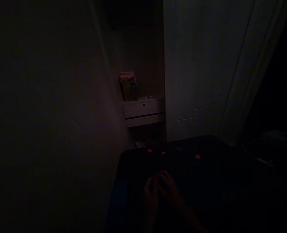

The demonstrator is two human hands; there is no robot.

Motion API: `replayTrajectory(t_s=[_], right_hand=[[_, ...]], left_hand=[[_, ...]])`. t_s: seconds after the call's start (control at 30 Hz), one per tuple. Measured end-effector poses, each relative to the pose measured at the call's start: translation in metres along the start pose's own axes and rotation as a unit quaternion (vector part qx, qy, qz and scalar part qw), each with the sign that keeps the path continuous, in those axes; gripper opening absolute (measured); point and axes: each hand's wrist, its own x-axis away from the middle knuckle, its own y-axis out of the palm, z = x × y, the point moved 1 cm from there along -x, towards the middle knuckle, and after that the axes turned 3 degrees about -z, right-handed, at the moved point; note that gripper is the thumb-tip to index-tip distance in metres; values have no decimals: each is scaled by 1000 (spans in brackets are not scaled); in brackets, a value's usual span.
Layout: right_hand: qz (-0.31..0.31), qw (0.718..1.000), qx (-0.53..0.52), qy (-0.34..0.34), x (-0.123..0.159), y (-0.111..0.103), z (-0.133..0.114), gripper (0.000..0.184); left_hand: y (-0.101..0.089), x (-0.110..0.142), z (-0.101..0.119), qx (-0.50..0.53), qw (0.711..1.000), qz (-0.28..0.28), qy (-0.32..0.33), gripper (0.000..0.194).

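The picture is very dark. My left hand [150,190] and my right hand [167,185] meet over a dark tabletop [138,165], fingertips pinched together. A faint reddish trace shows between the fingers, too dim to name. Beyond the hands lie small orange-red pieces: a left piece [149,150], a middle piece [163,153] and a right piece [197,157]. A dim purplish piece [179,149] sits between the middle and right ones. Neither hand touches these.
A blue flat item [119,195] lies along the table's left edge. Behind stand a drawer unit [145,110] with a red-and-yellow packet [128,85] on top, and a pale panelled door [196,71]. A thin cable [251,155] runs at right. A wall [60,113] rises on the left.
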Motion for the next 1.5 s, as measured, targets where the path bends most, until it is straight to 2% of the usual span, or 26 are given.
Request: replayTrajectory(t_s=[0.17, 0.33, 0.47, 0.57, 0.67, 0.8, 1.07, 1.5], right_hand=[[-1, 999, -46, 23, -3, 0, 4, 25], [0, 998, -67, 18, -5, -4, 5, 21], [29, 997, -75, 11, -1, 0, 9, 18], [42, 997, -63, 21, 5, 7, 12, 22], [78, 996, -43, 32, 12, 13, 10, 29], [55, 997, -42, 31, 14, 14, 7, 34], [38, 994, -71, 68, 14, 10, 2, 36], [11, 993, -87, 77, 11, 7, -14, 35]], left_hand=[[-1, -1, 2, -14, 1000, 11, 5, 60], [-2, -1, 0, -3, 1000, 20, -8, 60], [-2, 0, -5, 24, 1000, 10, -9, 61], [-2, 1, -7, 34, 999, 9, -29, 67], [-3, 1, -8, 50, 998, 8, -31, 62], [-4, 2, -8, 57, 997, 22, -40, 59], [-5, 6, -3, 52, 998, 18, -8, 53], [-9, 5, -6, 27, 999, -23, 6, 48]])
